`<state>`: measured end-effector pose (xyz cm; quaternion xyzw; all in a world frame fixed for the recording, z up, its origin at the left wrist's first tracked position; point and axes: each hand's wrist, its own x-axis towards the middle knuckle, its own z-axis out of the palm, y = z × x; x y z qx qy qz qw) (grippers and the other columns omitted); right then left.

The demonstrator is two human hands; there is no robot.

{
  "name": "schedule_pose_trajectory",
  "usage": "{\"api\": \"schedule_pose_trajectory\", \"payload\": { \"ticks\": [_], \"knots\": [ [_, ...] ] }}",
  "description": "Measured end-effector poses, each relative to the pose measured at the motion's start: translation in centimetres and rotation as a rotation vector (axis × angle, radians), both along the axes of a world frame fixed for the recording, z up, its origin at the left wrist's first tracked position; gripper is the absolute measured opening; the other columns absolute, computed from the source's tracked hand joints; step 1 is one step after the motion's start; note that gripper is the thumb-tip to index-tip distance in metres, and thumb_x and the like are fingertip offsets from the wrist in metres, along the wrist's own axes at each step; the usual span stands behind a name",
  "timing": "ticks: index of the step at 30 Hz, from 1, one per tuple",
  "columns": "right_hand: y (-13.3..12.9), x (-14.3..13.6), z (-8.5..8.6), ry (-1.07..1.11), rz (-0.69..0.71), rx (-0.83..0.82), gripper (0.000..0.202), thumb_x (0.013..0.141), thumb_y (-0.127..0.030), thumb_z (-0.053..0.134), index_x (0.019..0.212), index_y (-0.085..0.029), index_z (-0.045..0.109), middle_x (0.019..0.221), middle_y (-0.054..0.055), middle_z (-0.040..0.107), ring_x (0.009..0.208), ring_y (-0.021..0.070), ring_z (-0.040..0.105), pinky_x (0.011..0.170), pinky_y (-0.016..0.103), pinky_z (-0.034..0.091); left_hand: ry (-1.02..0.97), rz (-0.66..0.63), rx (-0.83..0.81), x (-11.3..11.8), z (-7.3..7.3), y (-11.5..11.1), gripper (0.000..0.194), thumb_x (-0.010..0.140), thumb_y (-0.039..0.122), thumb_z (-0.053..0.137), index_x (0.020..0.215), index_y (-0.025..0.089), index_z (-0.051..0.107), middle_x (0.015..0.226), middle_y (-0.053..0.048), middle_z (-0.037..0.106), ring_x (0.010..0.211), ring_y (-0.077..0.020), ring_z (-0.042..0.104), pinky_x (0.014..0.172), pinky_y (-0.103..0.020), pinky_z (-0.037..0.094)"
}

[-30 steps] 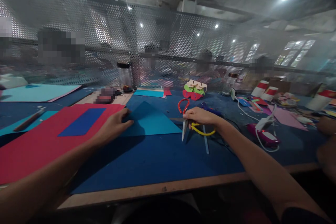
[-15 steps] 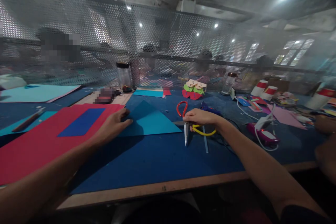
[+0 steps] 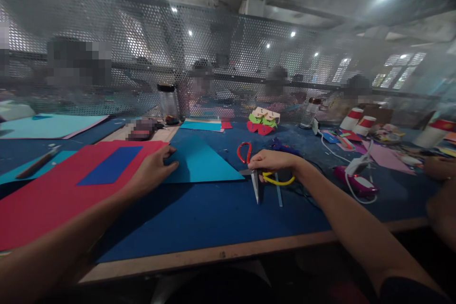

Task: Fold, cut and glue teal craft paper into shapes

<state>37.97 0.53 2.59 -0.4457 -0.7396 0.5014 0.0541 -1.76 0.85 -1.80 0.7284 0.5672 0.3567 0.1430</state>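
My right hand (image 3: 272,160) grips a pair of scissors (image 3: 255,187) near the pivot, its fingers closed. The blades are spread, one pointing down toward me and the other left toward the tip of a light blue sheet (image 3: 203,161). One handle loop is red and the other is yellow. My left hand (image 3: 156,166) lies at the left edge of the light blue sheet with its fingers apart, partly over a large red sheet (image 3: 46,199). A dark blue paper rectangle (image 3: 110,166) rests on that red sheet.
A craft knife (image 3: 37,164) lies far left. Glass jars (image 3: 167,104) and folded paper pieces (image 3: 262,121) stand at the back. Right of my right hand are a purple glue gun (image 3: 359,183) with a white cable, paper cups (image 3: 352,118) and another person's hand (image 3: 436,167).
The scissors have turned slightly in my right hand: the lower blade now points further right, and the red loop has shifted left. My left hand has barely moved.
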Motion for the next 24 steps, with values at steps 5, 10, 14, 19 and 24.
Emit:
{"api": "schedule_pose_trajectory", "payload": {
  "ticks": [5,10,14,19,24],
  "knots": [
    [0.0,0.1,-0.1,0.015,0.008,-0.012,0.052,0.086,-0.068,0.064,0.075,-0.018,0.054,0.057,-0.001,0.065,0.043,0.0081,0.05,0.046,0.021,0.029,0.021,0.014,0.018,0.0,-0.2,-0.1,0.057,0.077,0.053,0.06,0.122,0.019,0.06,0.125,-0.014,0.072,0.126,-0.0389,0.063,0.101,-0.044,0.053],
    [0.1,0.1,0.0,-0.028,0.016,-0.01,0.053,0.086,-0.069,0.063,0.075,-0.019,0.051,0.057,-0.001,0.066,0.038,0.0054,0.039,0.042,0.021,0.024,0.038,0.023,0.024,-0.1,-0.2,0.0,0.056,0.078,0.053,0.059,0.122,0.018,0.06,0.125,-0.016,0.072,0.125,-0.039,0.064,0.099,-0.046,0.054],
    [-0.2,-0.1,0.3,-0.026,0.015,-0.019,0.054,0.085,-0.07,0.065,0.074,-0.018,0.053,0.058,0.001,0.067,0.044,0.0083,0.051,0.045,0.02,0.029,0.052,0.025,0.042,-0.2,-0.5,0.1,0.057,0.079,0.055,0.058,0.123,0.018,0.061,0.125,-0.016,0.072,0.123,-0.0391,0.065,0.097,-0.046,0.056],
    [-0.7,-0.5,0.7,-0.032,-0.004,-0.027,0.056,0.083,-0.07,0.067,0.073,-0.017,0.054,0.059,0.003,0.067,0.054,0.013,0.063,0.051,0.02,0.037,0.104,-0.018,0.106,0.3,-0.1,-0.3,0.058,0.084,0.053,0.06,0.131,0.02,0.058,0.131,-0.015,0.067,0.127,-0.0366,0.061,0.106,-0.048,0.05],
    [-0.6,-0.5,0.3,0.009,-0.001,-0.067,0.054,0.082,-0.068,0.07,0.072,-0.017,0.055,0.059,0.002,0.068,0.057,0.0144,0.066,0.054,0.021,0.042,0.19,-0.321,0.188,1.6,0.7,-1.8,0.063,0.09,0.063,0.06,0.14,0.026,0.056,0.151,-0.009,0.055,0.145,-0.0332,0.044,0.121,-0.051,0.036]
  ]
}}
